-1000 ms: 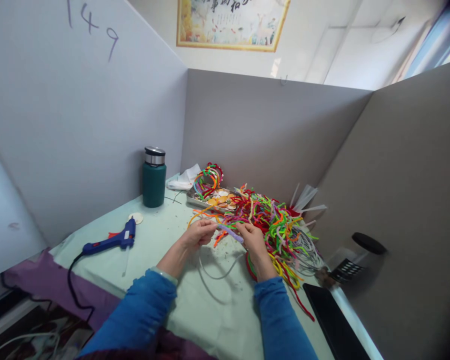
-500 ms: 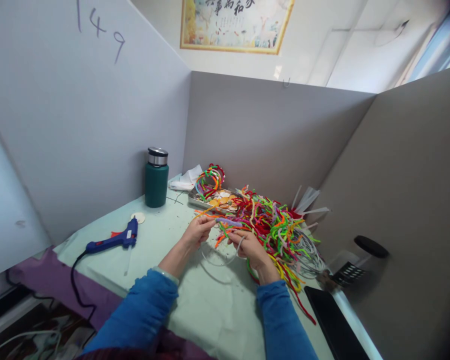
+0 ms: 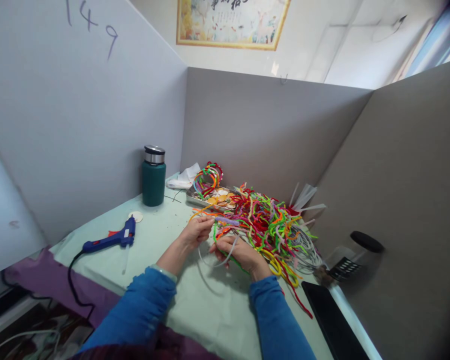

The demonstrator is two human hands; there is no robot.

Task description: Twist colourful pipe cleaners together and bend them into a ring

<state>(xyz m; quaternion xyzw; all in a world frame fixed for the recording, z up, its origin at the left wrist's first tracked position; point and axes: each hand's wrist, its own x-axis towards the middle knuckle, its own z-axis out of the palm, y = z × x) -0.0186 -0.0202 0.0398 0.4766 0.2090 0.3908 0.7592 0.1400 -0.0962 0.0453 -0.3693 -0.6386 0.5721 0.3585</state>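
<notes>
My left hand [image 3: 198,231] is closed, pinching a thin pale hoop [image 3: 207,264] near a stretch covered in fuzzy purple [image 3: 228,221]. The hoop curves down from the fingers and rises across my right hand [image 3: 237,251]. A green pipe cleaner [image 3: 215,231] runs from beside the left fingertips down to my right hand, whose fingers are closed around it. Its lower end seems to trail below the right palm. Close beyond both hands lies a tangled heap of many-coloured pipe cleaners [image 3: 273,220].
A metal tray [image 3: 200,202] at the back holds round discs and several colourful wrapped hoops [image 3: 206,181]. On the left are a green bottle [image 3: 153,182] and a blue glue gun [image 3: 110,241]. Grey wire [image 3: 303,252] and a black flat object [image 3: 332,320] lie right. Grey partitions [image 3: 270,130] surround the table.
My right hand has moved left and down, drawing the green pipe cleaner downward past the hoop. My left hand stays pinched on the hoop. The whole view has shifted slightly.
</notes>
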